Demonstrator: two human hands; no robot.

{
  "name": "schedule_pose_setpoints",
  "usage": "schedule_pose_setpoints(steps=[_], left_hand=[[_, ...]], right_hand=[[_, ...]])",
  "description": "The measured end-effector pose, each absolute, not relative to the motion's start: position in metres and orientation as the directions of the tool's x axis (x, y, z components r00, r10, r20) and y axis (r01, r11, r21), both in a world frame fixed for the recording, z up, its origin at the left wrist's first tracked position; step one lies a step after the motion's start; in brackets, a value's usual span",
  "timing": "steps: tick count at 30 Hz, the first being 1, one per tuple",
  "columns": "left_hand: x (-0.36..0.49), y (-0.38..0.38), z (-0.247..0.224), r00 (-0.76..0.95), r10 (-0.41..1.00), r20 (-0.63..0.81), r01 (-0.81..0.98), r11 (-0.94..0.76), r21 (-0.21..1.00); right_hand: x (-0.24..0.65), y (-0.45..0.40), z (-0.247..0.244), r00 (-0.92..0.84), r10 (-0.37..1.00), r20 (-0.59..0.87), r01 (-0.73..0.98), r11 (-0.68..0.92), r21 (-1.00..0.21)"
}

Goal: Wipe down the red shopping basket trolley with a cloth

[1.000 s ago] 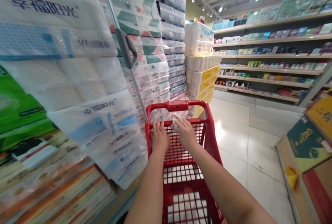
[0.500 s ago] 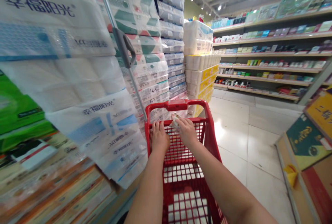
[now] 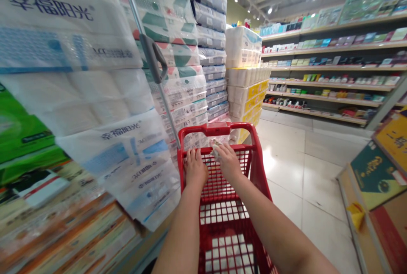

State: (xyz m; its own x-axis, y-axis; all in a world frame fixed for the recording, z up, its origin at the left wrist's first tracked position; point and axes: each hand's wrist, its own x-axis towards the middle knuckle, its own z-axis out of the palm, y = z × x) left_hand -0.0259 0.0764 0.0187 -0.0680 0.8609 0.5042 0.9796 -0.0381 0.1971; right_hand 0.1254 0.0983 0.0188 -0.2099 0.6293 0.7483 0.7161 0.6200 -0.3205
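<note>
A red plastic shopping basket (image 3: 219,220) with a grid of openings stands upright in front of me, its long grey-handled metal pole (image 3: 152,58) leaning up to the left. My left hand (image 3: 195,168) rests on the basket's top rim at the left, fingers laid over it. My right hand (image 3: 228,161) is at the same rim farther right, its fingers closed round a small crumpled clear wrapper (image 3: 216,148). What lies inside the wrapper is too small to tell.
Tall stacks of wrapped tissue packs (image 3: 104,96) stand close on the left. White and yellow paper packs (image 3: 244,83) are beyond the basket. Shelves of small goods (image 3: 327,67) line the back. Cartons (image 3: 378,172) stand at the right beside the tiled floor (image 3: 286,172).
</note>
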Motion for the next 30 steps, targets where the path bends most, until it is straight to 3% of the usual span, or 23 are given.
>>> schedule_pose_setpoints(steps=[3, 8, 13, 18, 23, 27, 30], left_hand=[[-0.0255, 0.076, 0.0193, -0.071, 0.864, 0.498, 0.98, -0.032, 0.196], [-0.0264, 0.076, 0.0186, -0.055, 0.857, 0.512, 0.98, -0.053, 0.193], [-0.0266, 0.0769, 0.017, -0.072, 0.864, 0.498, 0.979, -0.035, 0.203], [-0.0265, 0.0775, 0.0164, -0.059, 0.859, 0.509, 0.978, -0.053, 0.202], [-0.0265, 0.0784, 0.0158, -0.065, 0.852, 0.519, 0.979, -0.046, 0.199], [-0.0271, 0.0782, 0.0159, -0.055, 0.851, 0.522, 0.975, -0.066, 0.211], [-0.0269, 0.0784, 0.0158, -0.068, 0.852, 0.519, 0.975, -0.054, 0.216]], right_hand=[[0.1235, 0.0977, 0.0183, -0.331, 0.598, 0.73, 0.683, 0.685, -0.252], [0.1243, 0.0968, 0.0198, -0.136, 0.654, 0.744, 0.769, 0.543, -0.336], [0.1197, 0.0943, 0.0177, -0.374, 0.57, 0.731, 0.686, 0.7, -0.196], [0.1263, 0.099, 0.0192, -0.141, 0.64, 0.756, 0.736, 0.579, -0.352], [0.1259, 0.0977, 0.0202, -0.288, 0.612, 0.737, 0.715, 0.649, -0.26], [0.1268, 0.0956, 0.0239, -0.167, 0.656, 0.736, 0.766, 0.556, -0.322], [0.1283, 0.0955, 0.0257, -0.21, 0.648, 0.732, 0.761, 0.579, -0.294]])
